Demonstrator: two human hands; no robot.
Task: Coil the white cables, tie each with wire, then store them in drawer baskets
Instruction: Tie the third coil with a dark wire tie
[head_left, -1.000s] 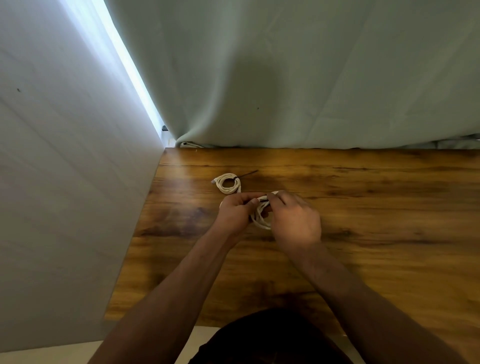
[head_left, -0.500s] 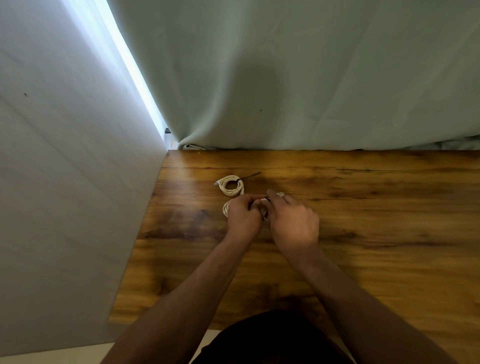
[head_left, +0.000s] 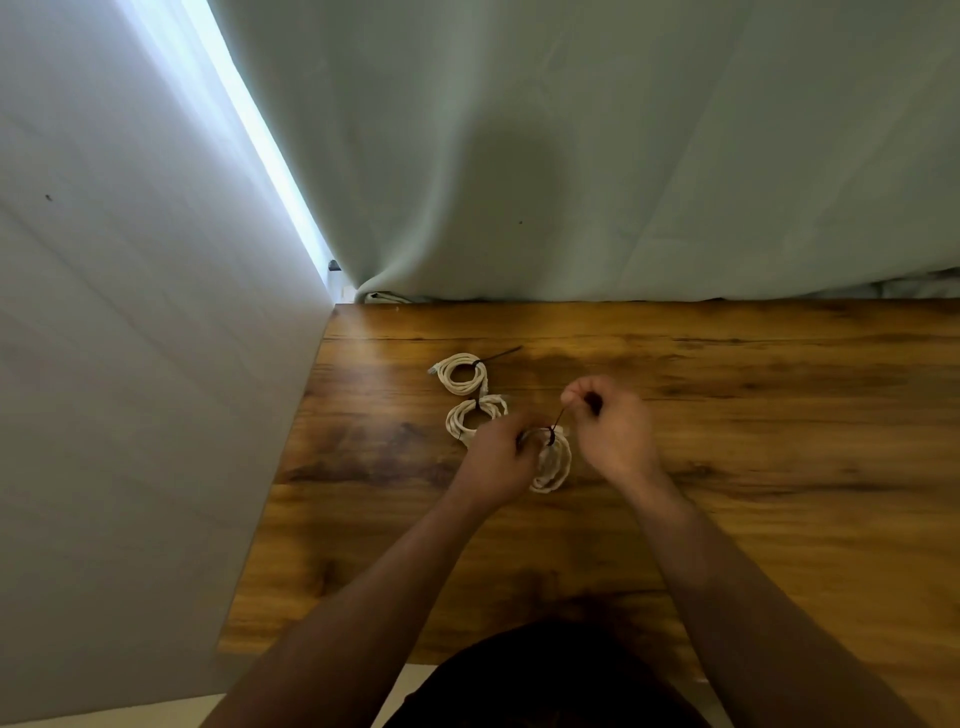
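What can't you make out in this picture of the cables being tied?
- Head view: the left hand covers the near edge of the middle coil.
- Head view: the knot of the wire on the near coil is too small and blurred; the right hand hides the wire's upper end.
- Head view: no drawer baskets in frame.

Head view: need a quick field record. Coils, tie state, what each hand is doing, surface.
surface: wooden table
far coil: tied, black wire tail sticking out
middle coil: tied, lies just nearer than the far coil
near coil: between the hands, tie wire looped round its top
right hand: pinches one wire end, wire taut
left hand: curled at the near coil's left side, seems to pinch the other wire end
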